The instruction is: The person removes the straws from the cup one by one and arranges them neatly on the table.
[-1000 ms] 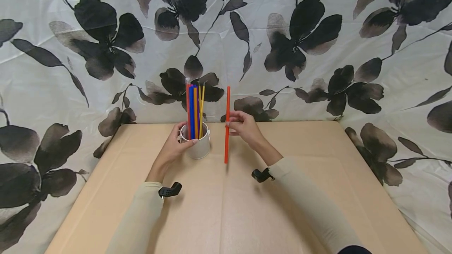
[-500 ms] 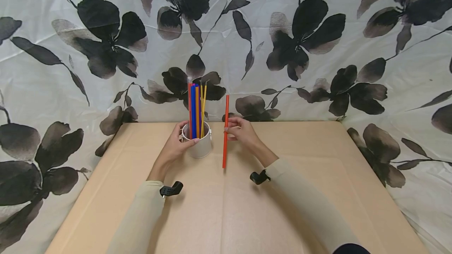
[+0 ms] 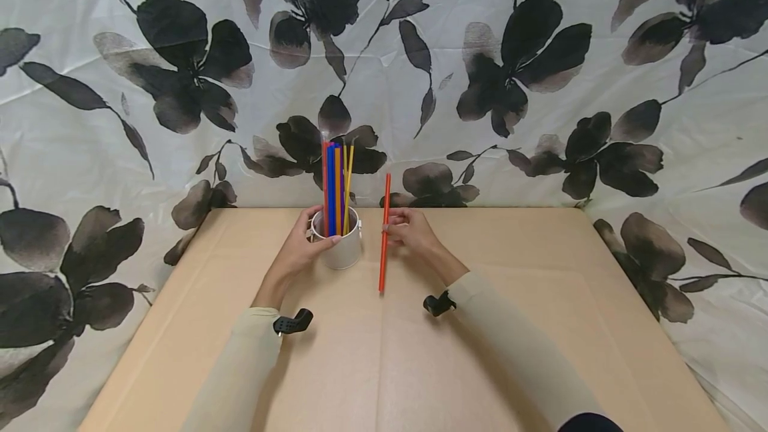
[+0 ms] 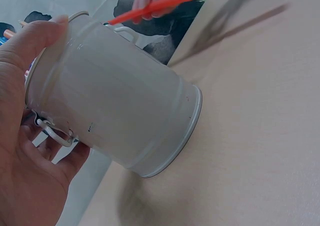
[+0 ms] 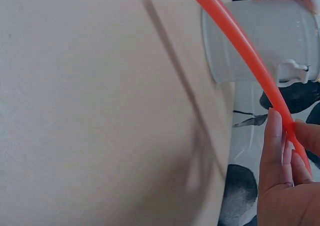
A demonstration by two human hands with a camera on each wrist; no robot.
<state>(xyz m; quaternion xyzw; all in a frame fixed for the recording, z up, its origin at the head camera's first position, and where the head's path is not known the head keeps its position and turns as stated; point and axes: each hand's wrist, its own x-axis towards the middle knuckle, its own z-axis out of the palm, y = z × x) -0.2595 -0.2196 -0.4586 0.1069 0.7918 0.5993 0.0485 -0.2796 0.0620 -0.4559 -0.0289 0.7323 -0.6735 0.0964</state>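
Note:
A white metal pail [image 3: 343, 255] with small side loops stands near the table's back edge. My left hand [image 3: 298, 245] grips its rim and side, the thumb laid over the near rim. Inside the pail, a bunch of red, blue, orange and yellow drinking straws [image 3: 337, 185] stands upright. To the right of the pail, my right hand [image 3: 418, 233] pinches a red straw [image 5: 245, 51] near its middle. That straw is nearly upright in the head view, its lower end free of the table, with its shadow apart from it in the right wrist view.
The tan table [image 3: 384, 365] reaches from the front to a floral cloth backdrop [image 3: 414, 85] of white with dark flowers. The backdrop hangs right behind the pail and along both sides. Black wrist cameras [image 3: 293, 321] sit on both forearms.
My right hand has come down a little, lowering the red straw beside the pail. The left hand keeps its grip on the pail, which has stayed in place.

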